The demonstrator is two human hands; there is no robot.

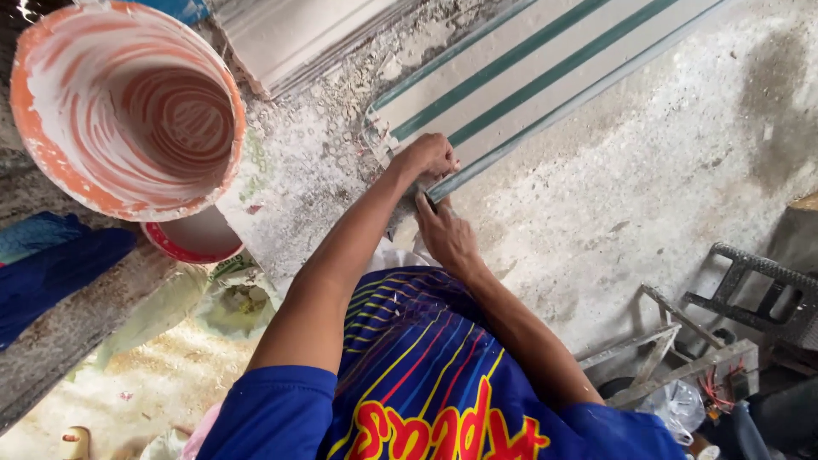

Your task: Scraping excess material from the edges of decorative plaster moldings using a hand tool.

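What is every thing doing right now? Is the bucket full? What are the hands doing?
Orange bucket: tipped toward the camera, empty, inside smeared white.
Red-rimmed bowl: partly hidden under the bucket, white inside.
Striped panel: lying flat, green and pale stripes, its end at the hands.
Left hand: closed on the panel's end.
Right hand: pressed against the panel's corner edge.
Metal ladder: lying down on the floor.

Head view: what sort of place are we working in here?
Probably a building or renovation site. A plaster-smeared orange bucket stands by a rough, crumbly grey surface, both hands work at a green-striped panel, and metal frames lie below.
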